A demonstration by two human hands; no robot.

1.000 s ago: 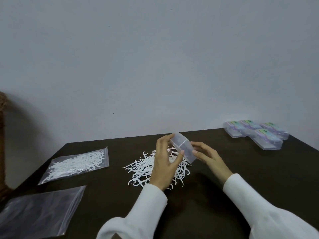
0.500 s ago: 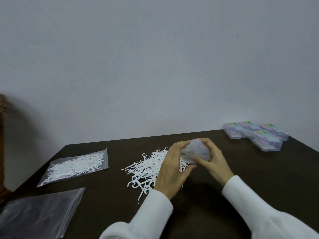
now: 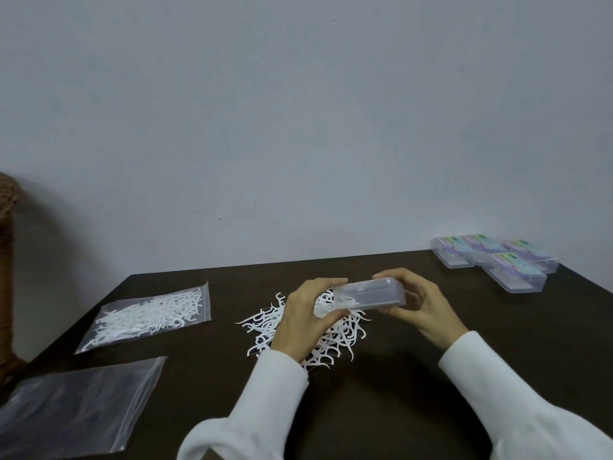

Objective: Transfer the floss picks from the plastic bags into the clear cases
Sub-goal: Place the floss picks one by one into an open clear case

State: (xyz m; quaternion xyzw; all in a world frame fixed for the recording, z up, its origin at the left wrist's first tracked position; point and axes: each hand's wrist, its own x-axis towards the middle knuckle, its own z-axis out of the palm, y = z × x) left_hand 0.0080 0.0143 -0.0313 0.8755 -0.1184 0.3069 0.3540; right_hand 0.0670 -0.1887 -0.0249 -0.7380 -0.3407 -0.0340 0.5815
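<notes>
A clear plastic case (image 3: 370,293) is held level above the dark table (image 3: 398,376) between both hands. My left hand (image 3: 303,318) grips its left end and my right hand (image 3: 419,305) grips its right end. Under the case lies a loose heap of white floss picks (image 3: 265,323), partly hidden by my left hand. A sealed plastic bag of floss picks (image 3: 149,315) lies at the left. An empty plastic bag (image 3: 76,406) lies at the near left corner.
Several clear cases with coloured labels (image 3: 494,262) are grouped at the table's far right corner. A grey wall rises behind the table. A brown woven object (image 3: 6,260) stands at the left edge of view.
The case was tilted on end in my left hand a second ago. Both hands closed round it, and now it lies level between them, a little further right.
</notes>
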